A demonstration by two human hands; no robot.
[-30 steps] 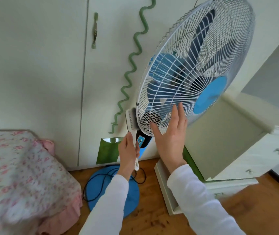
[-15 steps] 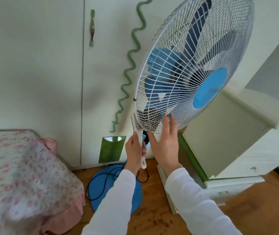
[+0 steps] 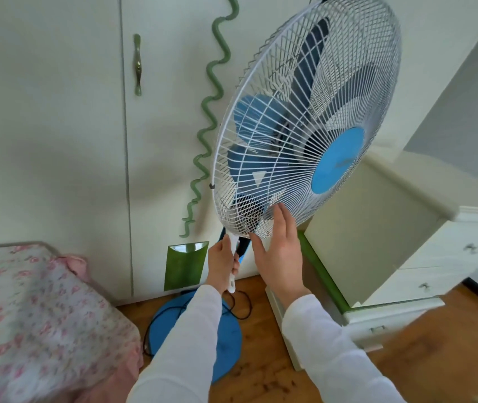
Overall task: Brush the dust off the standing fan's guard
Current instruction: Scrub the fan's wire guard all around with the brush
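The standing fan's white wire guard [image 3: 348, 68] fills the upper middle of the view, tilted, with its blue centre cap [image 3: 337, 161] facing right and the blue blades [image 3: 249, 117] visible through the wires. The left hand [image 3: 221, 263] is just below the guard's lowest edge, its fingers [image 3: 235, 267] curled tight round the white handle of a brush [image 3: 233, 257]. The brush points up to the bottom rim of the guard, where its head is mostly hidden behind the wires. The right hand [image 3: 278, 251] lies flat against the lower front of the guard, fingers straight and released, with the tips touching the wires.

Below the hands the fan's round blue base [image 3: 226, 344] stands on the wooden floor [image 3: 435, 344], with a black cord [image 3: 243, 312] looped over it. Behind the fan are pale wardrobe doors [image 3: 57, 112] bearing a wavy green strip [image 3: 211, 88]. A bed with a floral cover [image 3: 28, 315] is at the left, and a white chest of drawers [image 3: 406, 242] is at the right.
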